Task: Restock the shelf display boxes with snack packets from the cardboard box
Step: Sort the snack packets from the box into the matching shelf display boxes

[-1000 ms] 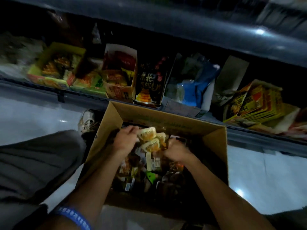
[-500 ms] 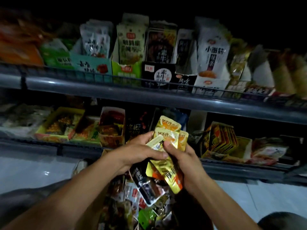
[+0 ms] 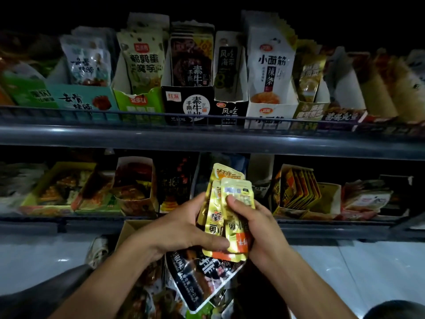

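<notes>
Head view, dim light. My left hand [image 3: 181,229] and right hand [image 3: 257,229] both grip one bunch of yellow snack packets [image 3: 227,215], fingers curled round the lower half, right thumb pressed on the front packet. The packets stand upright, long axis vertical, tops fanned a little above my fingers. Their print is partly legible but I cannot read a brand with confidence.

The bunch is held above the cardboard box [image 3: 128,229], which sits low between my arms with mixed packets inside, a black one [image 3: 197,282] uppermost.

Key relation: the lower shelf [image 3: 92,221] lies straight ahead of the bunch and just beyond it; the upper shelf [image 3: 207,139] lies above. To the right on the lower shelf, an open display box [image 3: 296,192] holds yellow-orange packets on edge, nearer my right hand than my left. It looks the likeliest match, but I judge that by colour only. If so, the move is forward and right, packets kept upright.

Legible on the upper shelf boxes: 小面筋 辣条 on the white box [image 3: 271,88], 手撕素牛排 on the black box [image 3: 190,102], 风吃海带 beside it, 鹌鹑蛋魔芋 on the green box [image 3: 140,97].
</notes>
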A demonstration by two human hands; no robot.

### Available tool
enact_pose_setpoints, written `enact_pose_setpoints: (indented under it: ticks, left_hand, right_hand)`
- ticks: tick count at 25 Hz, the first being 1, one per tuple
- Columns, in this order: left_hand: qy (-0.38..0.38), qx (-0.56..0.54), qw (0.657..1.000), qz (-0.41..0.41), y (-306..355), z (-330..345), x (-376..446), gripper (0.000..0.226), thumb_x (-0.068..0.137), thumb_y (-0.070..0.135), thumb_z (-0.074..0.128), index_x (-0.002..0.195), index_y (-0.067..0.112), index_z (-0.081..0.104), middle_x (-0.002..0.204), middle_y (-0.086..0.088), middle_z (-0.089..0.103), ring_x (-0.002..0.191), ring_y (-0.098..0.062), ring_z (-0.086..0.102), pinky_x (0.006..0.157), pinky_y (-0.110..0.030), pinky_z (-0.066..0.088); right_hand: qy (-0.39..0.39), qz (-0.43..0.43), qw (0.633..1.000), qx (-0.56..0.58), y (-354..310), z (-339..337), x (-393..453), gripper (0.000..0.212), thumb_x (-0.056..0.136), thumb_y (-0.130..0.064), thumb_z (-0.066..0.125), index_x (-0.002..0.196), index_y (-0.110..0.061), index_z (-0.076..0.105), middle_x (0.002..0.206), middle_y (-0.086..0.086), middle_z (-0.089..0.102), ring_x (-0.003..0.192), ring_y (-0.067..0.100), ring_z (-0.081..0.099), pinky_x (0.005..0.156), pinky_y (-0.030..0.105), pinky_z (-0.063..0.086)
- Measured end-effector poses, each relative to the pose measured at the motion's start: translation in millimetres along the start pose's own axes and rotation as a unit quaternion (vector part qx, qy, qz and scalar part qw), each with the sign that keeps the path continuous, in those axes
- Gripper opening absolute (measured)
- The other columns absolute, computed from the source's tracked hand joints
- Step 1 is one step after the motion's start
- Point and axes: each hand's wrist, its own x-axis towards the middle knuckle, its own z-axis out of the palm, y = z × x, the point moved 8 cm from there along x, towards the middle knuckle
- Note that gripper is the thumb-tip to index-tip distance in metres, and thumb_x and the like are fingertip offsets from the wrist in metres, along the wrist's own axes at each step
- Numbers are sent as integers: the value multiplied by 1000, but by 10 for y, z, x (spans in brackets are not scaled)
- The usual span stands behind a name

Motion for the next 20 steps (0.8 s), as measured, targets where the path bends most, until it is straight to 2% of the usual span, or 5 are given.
enact_pose_setpoints:
  ticks: [4, 9, 13, 16, 20]
  left_hand:
    - [-17, 98, 994, -43, -17, -69, 69, 58, 74, 18, 86, 119, 44, 59, 121, 21, 64, 113, 12, 51, 92, -15, 37]
    - [-1, 91, 993, -75, -139, -96, 118, 65, 69, 40, 88, 127, 38, 59, 137, 8, 58, 126, -6, 51, 108, -32, 37]
    - [34, -16, 997, -64, -222, 15, 143, 72, 60, 48, 90, 122, 21, 63, 118, 4, 73, 114, -15, 66, 110, -43, 43]
    - [86, -43, 992, -79, -343, -122, 120, 108, 43, 60, 94, 135, 20, 52, 136, -4, 60, 126, -26, 57, 111, -52, 40]
    - [39, -48, 995, -71, -269, -219, 66, 104, 49, 53, 96, 136, 16, 53, 137, -8, 61, 127, -30, 57, 111, -54, 38]
  right_hand:
    - [25, -1, 999, 37, -114, -168, 47, 30, 83, -10, 71, 113, -7, 68, 102, 17, 75, 92, 33, 73, 69, 42, 60]
    - [34, -26, 998, 48, -152, -242, 9, 31, 82, -12, 72, 113, -9, 68, 103, 16, 75, 94, 34, 73, 82, 49, 57]
    - [19, -5, 999, 39, -21, -175, -26, 40, 80, -21, 75, 116, -6, 67, 108, 18, 73, 100, 37, 71, 90, 53, 54]
    - [6, 1, 998, -60, -49, -139, -47, 33, 84, -28, 72, 114, -13, 70, 106, 13, 75, 98, 32, 72, 91, 50, 55]
    - [3, 8, 987, -157, -156, -104, -88, 25, 87, -23, 69, 109, -11, 70, 100, 10, 76, 92, 30, 73, 88, 47, 56]
